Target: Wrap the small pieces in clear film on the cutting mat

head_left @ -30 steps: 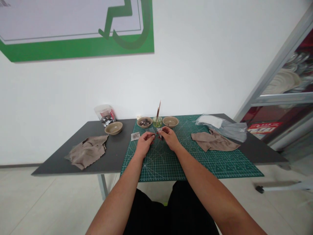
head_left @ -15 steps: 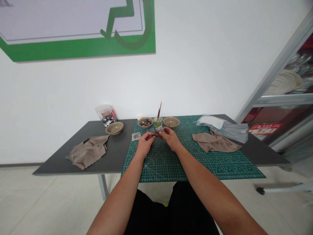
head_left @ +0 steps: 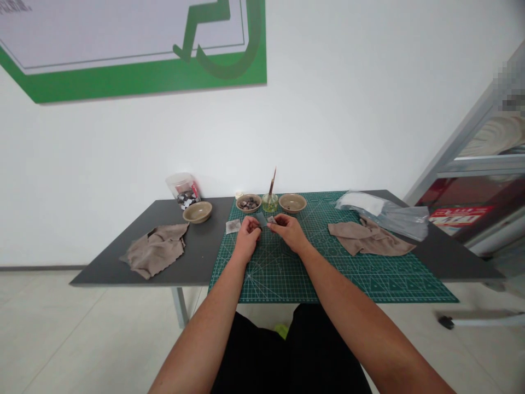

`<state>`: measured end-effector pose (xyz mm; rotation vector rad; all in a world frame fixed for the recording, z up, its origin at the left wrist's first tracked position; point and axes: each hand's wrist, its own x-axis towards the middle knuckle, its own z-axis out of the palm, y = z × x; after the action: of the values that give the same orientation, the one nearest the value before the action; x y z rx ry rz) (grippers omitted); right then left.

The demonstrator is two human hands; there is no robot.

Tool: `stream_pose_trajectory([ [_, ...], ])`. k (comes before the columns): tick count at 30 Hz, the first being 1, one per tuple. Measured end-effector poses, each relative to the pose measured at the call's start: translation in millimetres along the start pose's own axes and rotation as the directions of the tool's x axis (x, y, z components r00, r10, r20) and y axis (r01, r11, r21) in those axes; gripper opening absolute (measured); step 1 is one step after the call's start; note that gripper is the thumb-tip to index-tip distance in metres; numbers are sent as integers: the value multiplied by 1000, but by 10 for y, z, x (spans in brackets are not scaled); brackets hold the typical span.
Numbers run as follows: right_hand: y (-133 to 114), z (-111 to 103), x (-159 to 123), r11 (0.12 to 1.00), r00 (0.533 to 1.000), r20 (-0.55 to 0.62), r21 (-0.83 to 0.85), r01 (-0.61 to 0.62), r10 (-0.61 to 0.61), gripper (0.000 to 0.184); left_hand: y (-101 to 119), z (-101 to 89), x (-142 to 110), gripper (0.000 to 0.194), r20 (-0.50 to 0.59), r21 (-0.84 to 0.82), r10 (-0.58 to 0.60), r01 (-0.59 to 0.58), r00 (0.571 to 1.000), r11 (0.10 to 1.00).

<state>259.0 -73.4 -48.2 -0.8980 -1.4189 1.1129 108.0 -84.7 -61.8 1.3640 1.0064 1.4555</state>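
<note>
My left hand is closed over the green cutting mat, its fingertips curled together; whatever they hold is hidden or too small to name. Between thumb and fingers of my right hand is a small smudged whitish piece, like folded paper or cloth. A blue-grey square shows between the two hands, just beyond the fingertips. Left of my left hand a smudged whitish square lies flat on the mat.
Behind my hands stand a bowl of dark pieces, a glass jar with a brush, and another bowl. Leftward are a third bowl, a clear tub and a brown cloth. Rightward lie another cloth and a plastic bag.
My hands have drawn slightly apart, and the blue-grey square shows more between them. The right hand still has the whitish piece. The whole view has shifted a little.
</note>
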Motion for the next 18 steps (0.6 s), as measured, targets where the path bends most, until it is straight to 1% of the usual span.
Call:
stream_pose_trajectory([
  [4,-1,33,-3,999,998,60,53,-4,1,23,-10,-14,0,16,32,6,1,-2,999,1000],
  [7,31,46,4,997,997,71,73,9,-14,23,-22,-15,-1,13,30,9,-8,8,1000,1000],
  [13,92,42,11,998,995,80,-14,62,-61,20,-1,-1,-16,15,48,-11,-38,38,998,999],
  [18,54,26,4,992,995,64,-98,77,-71,22,0,-4,-14,21,35,-25,-42,43,999,999],
])
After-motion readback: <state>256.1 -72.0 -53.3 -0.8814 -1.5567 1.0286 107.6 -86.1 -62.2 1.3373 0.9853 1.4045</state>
